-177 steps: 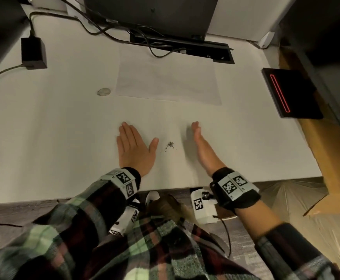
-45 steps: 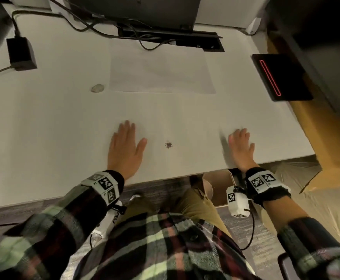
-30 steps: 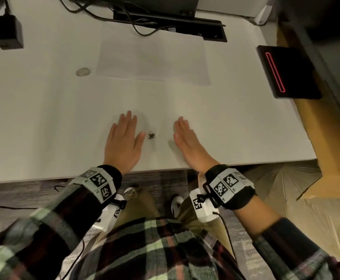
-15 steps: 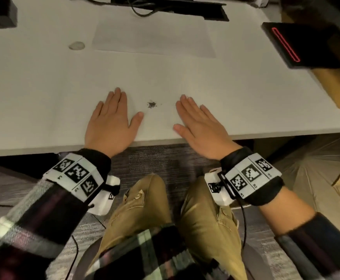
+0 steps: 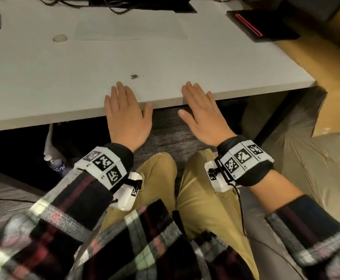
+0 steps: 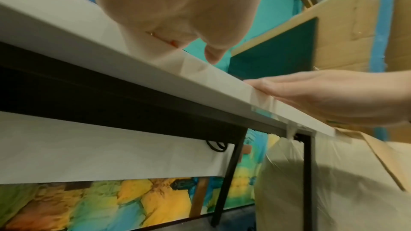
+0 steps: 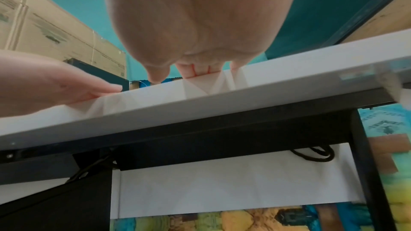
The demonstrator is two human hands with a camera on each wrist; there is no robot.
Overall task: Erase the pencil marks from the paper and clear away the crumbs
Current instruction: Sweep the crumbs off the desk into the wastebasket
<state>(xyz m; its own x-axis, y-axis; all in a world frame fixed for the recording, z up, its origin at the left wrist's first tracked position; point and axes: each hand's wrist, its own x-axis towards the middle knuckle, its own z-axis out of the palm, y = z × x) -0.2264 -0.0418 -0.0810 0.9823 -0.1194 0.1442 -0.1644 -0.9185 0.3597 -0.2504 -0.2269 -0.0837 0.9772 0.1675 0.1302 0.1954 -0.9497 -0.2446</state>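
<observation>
Head view is showing left hand (image 5: 126, 116) and right hand (image 5: 202, 116) lying flat, fingers released, at the desk (image 5: 43, 77) edge; crumbs (image 5: 134, 76) sitting between risk scattering under a careless sweep.

A white sheet of paper (image 5: 130, 28) lies flat at the far middle of the surface (image 5: 43, 77). A small dark clump of eraser crumbs (image 5: 134, 76) sits well nearer, close to the near edge.

plaid flannel sleeves (image 5: 70, 215), dark red, black and white. black wristbands (image 5: 245, 164) with white square-code tags, small white camera boxes (image 5: 128, 190) clipped underneath, thin black cable. tan trousers (image 5: 203, 201).
</observation>
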